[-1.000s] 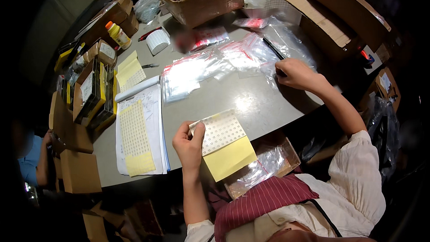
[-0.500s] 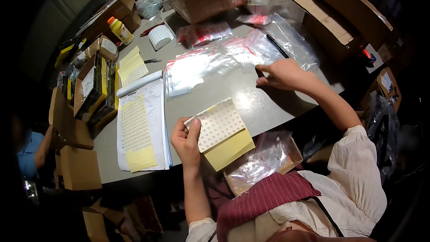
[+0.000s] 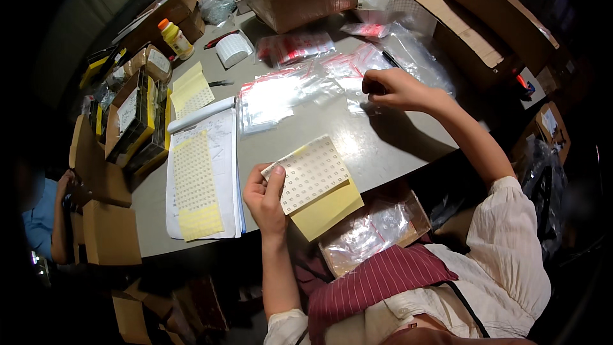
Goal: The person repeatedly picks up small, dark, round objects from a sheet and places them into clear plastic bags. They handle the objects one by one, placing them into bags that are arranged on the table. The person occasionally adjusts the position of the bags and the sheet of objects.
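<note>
Closely gripped, a label sheet point(image 3: 314, 172) printed with rows of small dark marks is held up by a person's left hand point(image 3: 265, 201) near the front edge of a grey table point(image 3: 396, 160), the thumb pressed flat on its top face and the fingers folded behind. Its yellow backing point(image 3: 329, 212) shows along the lower side. Below it, by the person's maroon striped cloth point(image 3: 377, 281), a cardboard carton point(image 3: 419, 216) holds clear plastic bags point(image 3: 373, 230). At left on the tabletop, a second sheet of labels point(image 3: 195, 176) lies on a paper pad point(image 3: 223, 160). Farther in, the right hand point(image 3: 399, 89) hovers at the edge of a spread of clear, red-edged bags point(image 3: 278, 99), fingers bent toward the thumb; whether the tips meet or pinch anything cannot be told. Just beyond it rests a black pen point(image 3: 391, 59). Deeper still are a white roll point(image 3: 232, 51), a yellow bottle point(image 3: 176, 41) with an orange cap and, at the back, an open brown box point(image 3: 303, 9).
</note>
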{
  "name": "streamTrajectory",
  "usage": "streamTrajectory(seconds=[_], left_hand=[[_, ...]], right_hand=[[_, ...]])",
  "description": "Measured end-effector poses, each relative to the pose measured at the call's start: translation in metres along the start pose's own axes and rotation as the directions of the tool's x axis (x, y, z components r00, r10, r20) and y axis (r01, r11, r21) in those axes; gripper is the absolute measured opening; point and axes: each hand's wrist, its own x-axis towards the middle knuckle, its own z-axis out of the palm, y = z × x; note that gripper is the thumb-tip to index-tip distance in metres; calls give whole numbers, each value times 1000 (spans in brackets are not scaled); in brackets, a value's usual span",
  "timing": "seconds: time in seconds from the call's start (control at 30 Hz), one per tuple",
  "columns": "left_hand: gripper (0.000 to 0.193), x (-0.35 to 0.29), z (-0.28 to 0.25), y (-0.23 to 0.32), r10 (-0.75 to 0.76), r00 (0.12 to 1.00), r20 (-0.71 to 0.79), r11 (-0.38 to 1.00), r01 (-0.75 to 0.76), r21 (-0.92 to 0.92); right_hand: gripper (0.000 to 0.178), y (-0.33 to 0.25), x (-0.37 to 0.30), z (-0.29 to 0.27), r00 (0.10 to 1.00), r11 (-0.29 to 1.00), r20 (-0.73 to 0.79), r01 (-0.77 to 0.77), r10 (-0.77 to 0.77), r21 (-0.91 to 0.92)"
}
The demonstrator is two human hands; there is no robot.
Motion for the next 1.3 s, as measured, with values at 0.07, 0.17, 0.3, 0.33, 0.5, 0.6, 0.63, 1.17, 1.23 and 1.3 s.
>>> streamTrajectory(seconds=[0.07,0.17,0.3,0.33,0.5,0.6,0.63,1.17,1.23,1.3], left_hand=[[15,0,2,2,5,1000,-3,1000,-5,0],[16,0,0,0,10,1000,3,1000,-10,-3],[16,-1,1,1,9,1000,9,1000,-9,-16],[17,-1,2,2,3,1000,9,1000,-3,-19],[19,-1,0,2,-12,1000,0,997,12,-81],[19,-1,2,4,-23,1000,2,996,23,-80],[19,-1,3,4,-27,1000,7,997,27,-79],[10,-27,43,0,-21,988,152,978,-11,208],[12,-26,41,0,-20,989,150,960,-22,278],[13,-25,44,4,-36,990,139,955,-7,297]], right_hand=[[24,8,13,4,999,999,32,-25,26,-26],[23,14,23,17,999,960,25,45,-40,-276],[28,21,22,24,999,882,-34,4,-22,-471],[36,24,21,18,993,849,-23,-111,116,-516],[74,-15,-12,-1,968,872,147,-109,201,-477],[84,-28,-49,17,978,871,208,128,-30,-474],[87,-39,-59,25,970,848,234,180,-68,-498],[27,-106,-67,32,948,943,-45,309,-316,-120],[24,-101,-65,44,939,924,-75,314,-336,-217],[22,-102,-67,50,925,897,-112,314,-362,-312]])
